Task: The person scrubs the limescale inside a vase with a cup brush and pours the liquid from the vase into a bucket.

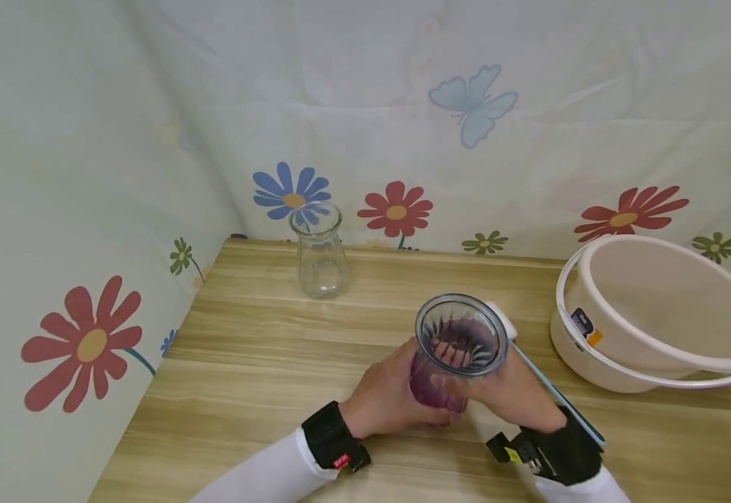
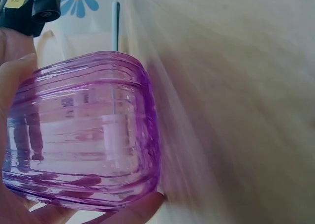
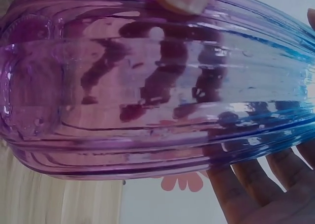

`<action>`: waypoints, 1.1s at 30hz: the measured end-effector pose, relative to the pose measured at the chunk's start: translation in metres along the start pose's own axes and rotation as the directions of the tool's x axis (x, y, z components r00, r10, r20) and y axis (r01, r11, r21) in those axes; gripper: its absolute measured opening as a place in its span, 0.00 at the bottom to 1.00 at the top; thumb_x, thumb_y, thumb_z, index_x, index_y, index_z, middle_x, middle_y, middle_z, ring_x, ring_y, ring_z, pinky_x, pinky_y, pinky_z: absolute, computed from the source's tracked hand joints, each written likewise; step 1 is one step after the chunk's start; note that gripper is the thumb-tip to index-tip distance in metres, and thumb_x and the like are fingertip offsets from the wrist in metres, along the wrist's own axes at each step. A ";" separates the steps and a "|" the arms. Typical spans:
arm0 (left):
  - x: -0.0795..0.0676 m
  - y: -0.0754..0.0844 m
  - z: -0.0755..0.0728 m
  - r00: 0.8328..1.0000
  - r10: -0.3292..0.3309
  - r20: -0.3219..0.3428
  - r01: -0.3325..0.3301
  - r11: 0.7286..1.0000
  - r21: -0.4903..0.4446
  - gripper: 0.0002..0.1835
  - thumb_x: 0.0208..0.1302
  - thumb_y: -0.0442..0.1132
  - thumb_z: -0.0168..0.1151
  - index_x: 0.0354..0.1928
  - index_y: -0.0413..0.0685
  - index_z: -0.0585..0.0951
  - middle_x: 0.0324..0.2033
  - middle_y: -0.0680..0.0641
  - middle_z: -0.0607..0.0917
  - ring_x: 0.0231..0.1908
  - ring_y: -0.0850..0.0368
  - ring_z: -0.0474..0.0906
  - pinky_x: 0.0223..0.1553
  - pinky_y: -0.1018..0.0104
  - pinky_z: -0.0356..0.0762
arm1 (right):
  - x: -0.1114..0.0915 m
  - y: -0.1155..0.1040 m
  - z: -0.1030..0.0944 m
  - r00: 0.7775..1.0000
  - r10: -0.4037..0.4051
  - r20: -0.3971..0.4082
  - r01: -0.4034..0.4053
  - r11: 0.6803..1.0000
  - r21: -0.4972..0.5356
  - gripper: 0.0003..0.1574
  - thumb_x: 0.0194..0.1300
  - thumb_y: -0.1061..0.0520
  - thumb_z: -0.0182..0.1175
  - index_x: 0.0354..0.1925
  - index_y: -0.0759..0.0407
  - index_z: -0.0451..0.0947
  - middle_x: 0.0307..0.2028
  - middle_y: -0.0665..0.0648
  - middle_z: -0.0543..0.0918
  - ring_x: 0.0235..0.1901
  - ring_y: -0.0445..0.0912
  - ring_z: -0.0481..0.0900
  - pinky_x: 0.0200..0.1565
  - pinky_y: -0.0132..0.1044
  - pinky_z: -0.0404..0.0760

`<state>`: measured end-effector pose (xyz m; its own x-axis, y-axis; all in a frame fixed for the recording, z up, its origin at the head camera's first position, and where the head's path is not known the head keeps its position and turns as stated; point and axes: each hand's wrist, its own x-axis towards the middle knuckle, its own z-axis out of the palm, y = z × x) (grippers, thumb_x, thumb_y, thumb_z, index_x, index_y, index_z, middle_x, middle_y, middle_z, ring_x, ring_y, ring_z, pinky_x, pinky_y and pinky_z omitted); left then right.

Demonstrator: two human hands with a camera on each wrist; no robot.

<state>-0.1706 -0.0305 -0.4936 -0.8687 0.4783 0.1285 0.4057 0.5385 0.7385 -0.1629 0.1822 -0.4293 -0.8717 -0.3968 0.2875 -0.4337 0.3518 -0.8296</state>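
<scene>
There's the flowered cloth backdrop [image 1: 352, 105] filling the top and left of the frame, and below it the wood-grain worktop [image 1: 246, 363] spreads across the bottom. Over on the right sits a pale bucket [image 1: 575, 356], its handle hanging down across the front. And here, just right of centre, is the tinted glass vase [image 1: 428, 384], purple below and blue towards its rim, mouth facing up! Both hands have it: the left hand [image 1: 380, 395] curls round it from the left, the right hand [image 1: 516, 391] from the right, each open only as wide as the glass. A clear glass vase [image 1: 322, 269] stands upright, left of upper centre. Smallest, a slim blue-handled tool [image 1: 507, 318] with a white end shows partly behind the right hand.
</scene>
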 end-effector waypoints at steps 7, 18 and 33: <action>0.003 -0.002 -0.013 0.999 -0.047 -0.008 0.047 0.998 -0.035 0.57 0.42 0.69 0.81 0.74 0.74 0.60 0.61 0.62 0.79 0.56 0.65 0.79 0.56 0.63 0.80 | 0.015 -0.005 0.005 1.000 -0.009 -0.024 0.011 0.998 0.061 0.53 0.53 0.61 0.80 0.72 0.42 0.66 0.63 0.47 0.79 0.62 0.43 0.78 0.62 0.33 0.78; -0.003 -0.011 -0.048 0.987 -0.087 -0.135 0.078 0.994 -0.071 0.55 0.44 0.63 0.83 0.74 0.70 0.62 0.63 0.56 0.81 0.60 0.59 0.80 0.60 0.54 0.81 | 0.052 -0.020 0.027 0.999 0.026 -0.044 -0.020 0.992 0.127 0.40 0.57 0.59 0.77 0.66 0.52 0.73 0.57 0.53 0.84 0.60 0.48 0.80 0.63 0.49 0.78; -0.015 -0.029 -0.101 0.942 -0.162 -0.294 0.148 0.987 -0.069 0.49 0.48 0.56 0.82 0.72 0.64 0.67 0.64 0.51 0.82 0.59 0.51 0.82 0.58 0.48 0.83 | 0.108 -0.035 0.065 1.000 -0.014 -0.022 0.019 0.964 0.266 0.41 0.61 0.56 0.75 0.69 0.47 0.70 0.61 0.53 0.82 0.61 0.49 0.82 0.65 0.52 0.79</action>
<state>-0.1979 -0.1228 -0.4502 -0.9675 0.1598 0.1961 0.2523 0.5538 0.7935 -0.2267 0.0720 -0.4008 -0.8706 -0.3824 0.3096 -0.3742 0.1060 -0.9213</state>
